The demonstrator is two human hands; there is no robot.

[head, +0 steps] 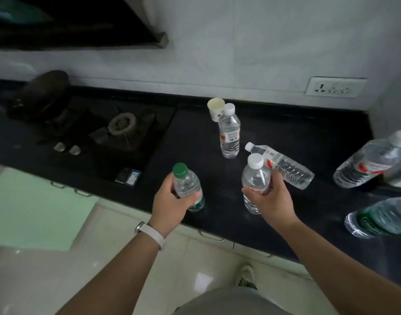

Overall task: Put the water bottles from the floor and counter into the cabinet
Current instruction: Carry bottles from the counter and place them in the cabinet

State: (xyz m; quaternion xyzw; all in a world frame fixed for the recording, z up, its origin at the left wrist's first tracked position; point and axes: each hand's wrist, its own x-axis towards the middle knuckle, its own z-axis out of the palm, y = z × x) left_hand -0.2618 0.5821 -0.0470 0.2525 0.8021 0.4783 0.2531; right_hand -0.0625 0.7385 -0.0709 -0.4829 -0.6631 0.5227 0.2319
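Both hands are already loaded near the front edge of the counter [217, 221]: the left hand [170, 206] grips a green-capped water bottle [187, 186], the right hand [271, 201] a white-capped water bottle [256, 178], each held roughly upright. Just beyond the right hand a third bottle [283, 165] lies on its side, its long axis running from cap at the left to base at the right. Further back an upright bottle [229, 133] stands just in front of a paper cup [215, 109]. Toward the right edge, two more bottles [372, 162] [381, 218] lie tipped over. All of these sit nearer the right hand. No cabinet interior is in view, so I judge the held pair goes there first.
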